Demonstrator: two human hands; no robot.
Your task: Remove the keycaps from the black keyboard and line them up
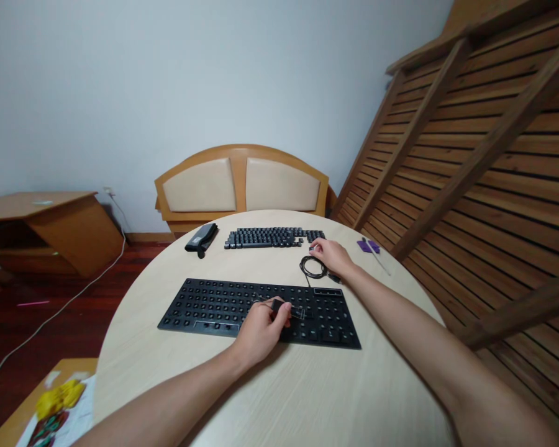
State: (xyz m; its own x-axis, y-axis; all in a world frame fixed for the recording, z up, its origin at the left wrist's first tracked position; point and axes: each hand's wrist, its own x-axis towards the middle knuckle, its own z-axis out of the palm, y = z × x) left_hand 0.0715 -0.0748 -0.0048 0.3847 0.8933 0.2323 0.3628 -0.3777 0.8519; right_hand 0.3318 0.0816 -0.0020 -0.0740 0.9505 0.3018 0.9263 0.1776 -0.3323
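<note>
A black keyboard base (205,307) with its keycaps removed lies on the round table (307,391). My left hand (261,329) rests on the base's lower middle, fingers closed on a small black keycap (278,305). Behind it, rows of loose dark keycaps (265,236) are laid out in keyboard order. My right hand (330,253) reaches to the right end of those rows, fingers curled over the keycaps; what it pinches is hidden. A coiled black cable (313,267) lies just beneath that hand.
A folded dark pouch (201,239) lies at the table's back left. A purple tool with a thin rod (371,248) sits at the back right. A wooden headboard (242,183), a slatted bed frame (484,161), a low cabinet (51,226) and a floor cable surround the table.
</note>
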